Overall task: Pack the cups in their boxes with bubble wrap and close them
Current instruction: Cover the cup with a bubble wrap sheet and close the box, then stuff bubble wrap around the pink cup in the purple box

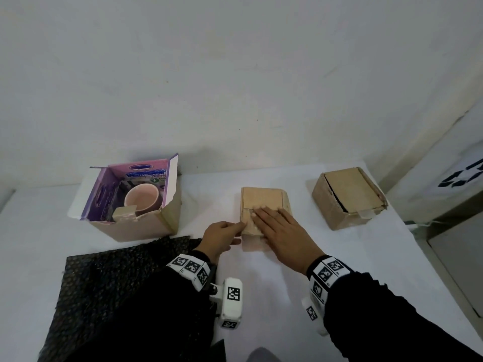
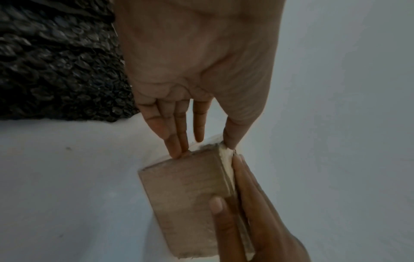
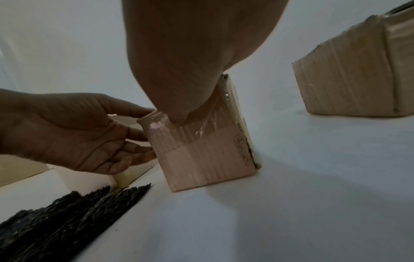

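Two hands close a small cardboard box (image 1: 262,202) at the middle of the white worktop (image 1: 339,257).

The right hand (image 1: 281,232) lies flat on the box's top, fingers straight; the left hand (image 1: 222,237) touches its left side with straight fingertips, gripping nothing. To the left, a pink cup (image 1: 142,199) sits in an open purple-lined box (image 1: 130,202). A closed box (image 1: 349,197) stands to the right, and black bubble wrap (image 1: 109,283) lies at the near left.

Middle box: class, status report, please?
Right hand flat on middle box lid; left hand steadies its side. Left box open, cup inside. Nothing blocking.
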A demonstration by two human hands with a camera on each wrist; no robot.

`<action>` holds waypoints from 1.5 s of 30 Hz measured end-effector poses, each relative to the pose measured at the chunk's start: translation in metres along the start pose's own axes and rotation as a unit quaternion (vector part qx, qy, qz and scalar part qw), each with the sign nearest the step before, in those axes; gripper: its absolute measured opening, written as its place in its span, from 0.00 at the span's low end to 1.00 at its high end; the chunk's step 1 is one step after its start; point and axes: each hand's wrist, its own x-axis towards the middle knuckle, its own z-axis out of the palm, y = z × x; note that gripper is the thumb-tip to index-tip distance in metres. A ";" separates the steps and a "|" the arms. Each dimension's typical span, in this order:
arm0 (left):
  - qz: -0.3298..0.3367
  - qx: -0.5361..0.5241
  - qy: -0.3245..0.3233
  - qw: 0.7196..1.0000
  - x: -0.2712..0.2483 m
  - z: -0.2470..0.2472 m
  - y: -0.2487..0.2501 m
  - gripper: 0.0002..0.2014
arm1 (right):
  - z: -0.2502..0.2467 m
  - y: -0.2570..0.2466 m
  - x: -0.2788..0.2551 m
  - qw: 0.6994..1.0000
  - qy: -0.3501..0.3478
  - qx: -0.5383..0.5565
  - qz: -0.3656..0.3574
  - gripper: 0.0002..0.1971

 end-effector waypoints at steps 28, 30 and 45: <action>0.215 0.448 0.092 0.863 -0.033 -0.017 -0.023 0.16 | -0.030 0.006 0.042 0.968 0.055 0.226 0.090 0.06; 0.208 0.428 0.136 0.869 -0.047 -0.044 -0.040 0.14 | -0.031 -0.021 0.051 0.962 0.020 0.267 0.061 0.07; 0.023 0.602 0.060 0.796 -0.109 -0.234 -0.145 0.45 | 0.032 -0.219 0.068 0.960 -0.225 0.166 0.028 0.31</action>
